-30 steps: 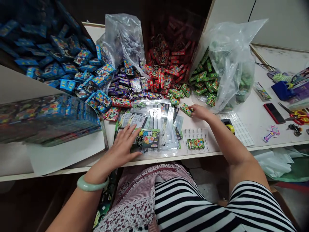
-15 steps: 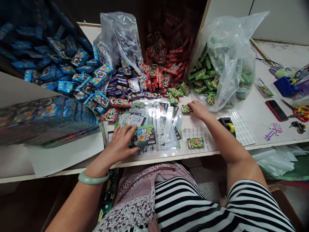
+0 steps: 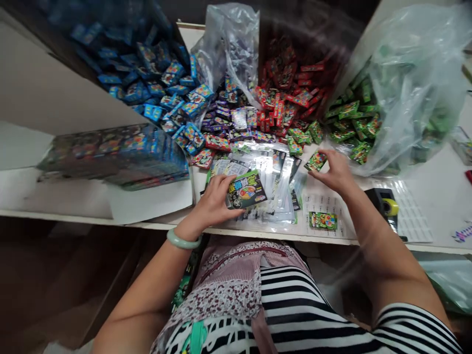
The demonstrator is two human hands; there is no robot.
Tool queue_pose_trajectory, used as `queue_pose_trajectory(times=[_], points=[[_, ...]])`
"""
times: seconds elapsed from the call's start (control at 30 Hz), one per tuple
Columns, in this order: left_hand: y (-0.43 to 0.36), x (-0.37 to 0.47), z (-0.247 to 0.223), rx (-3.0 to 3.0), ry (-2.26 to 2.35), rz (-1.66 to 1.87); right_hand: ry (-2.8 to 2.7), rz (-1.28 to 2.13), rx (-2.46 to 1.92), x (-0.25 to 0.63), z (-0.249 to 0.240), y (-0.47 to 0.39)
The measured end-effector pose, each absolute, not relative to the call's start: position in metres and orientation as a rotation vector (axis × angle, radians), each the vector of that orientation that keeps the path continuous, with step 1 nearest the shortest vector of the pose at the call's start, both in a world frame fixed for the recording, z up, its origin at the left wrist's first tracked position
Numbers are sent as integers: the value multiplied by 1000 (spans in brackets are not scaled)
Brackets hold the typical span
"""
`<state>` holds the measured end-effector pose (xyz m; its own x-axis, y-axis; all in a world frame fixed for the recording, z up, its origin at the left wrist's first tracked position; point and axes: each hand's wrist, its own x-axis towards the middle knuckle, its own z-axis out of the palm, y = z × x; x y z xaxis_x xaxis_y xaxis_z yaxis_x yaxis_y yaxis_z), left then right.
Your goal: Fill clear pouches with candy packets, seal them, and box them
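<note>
My left hand [image 3: 214, 202] is closed round a black-and-green printed packet [image 3: 246, 190], thumb along its near edge, just above a spread of clear plastic sleeves [image 3: 276, 209] with printed cards inside. Between the thumb and fingers of my right hand [image 3: 334, 172] is a small green box [image 3: 315, 161], tilted and held just over the table. Nearer the table edge, another green box [image 3: 323, 221] lies flat on a sheet of round clear stickers [image 3: 341, 204].
Loose blue boxes [image 3: 173, 73], purple boxes [image 3: 221, 115], red boxes [image 3: 280, 110] and green boxes [image 3: 354, 110] are heaped along the back. A plastic bag [image 3: 409, 88] bulges at right. A tape dispenser [image 3: 385, 204] rests right of my forearm. Stacked blue boxes [image 3: 158, 152] stand at left.
My right hand has picked up the small green box and tilted it. The left hand has lifted the printed packet slightly. The whole view has swung to the left.
</note>
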<state>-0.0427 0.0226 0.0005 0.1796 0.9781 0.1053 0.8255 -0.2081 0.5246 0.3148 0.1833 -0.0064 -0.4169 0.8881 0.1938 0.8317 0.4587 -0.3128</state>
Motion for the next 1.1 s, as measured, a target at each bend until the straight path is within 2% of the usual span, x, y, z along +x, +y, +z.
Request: queue_pose_trajectory(times=[0.1,0.2,0.37,0.57,0.77,0.97,1.1], points=[[23,-40,0,2142,1659,633,-2442,290,-989,285,29,152],[24,-37,-1,2165,1606,675,-2516,259,-771,255,50,126],[21,-43,-5,2186,1550,731,-2581,129,-821,239,44,116],[18,-47,-9,2260,1589,726,-2814,195,-561,241,42,115],[19,-42,-12,2307,1551,733,-2876,233,-524,244,46,116],[18,-40,-13,2351,1512,728,-2864,385,-497,247,47,116],[18,-37,-13,2341,1518,743,-2717,615,-469,242,34,120]])
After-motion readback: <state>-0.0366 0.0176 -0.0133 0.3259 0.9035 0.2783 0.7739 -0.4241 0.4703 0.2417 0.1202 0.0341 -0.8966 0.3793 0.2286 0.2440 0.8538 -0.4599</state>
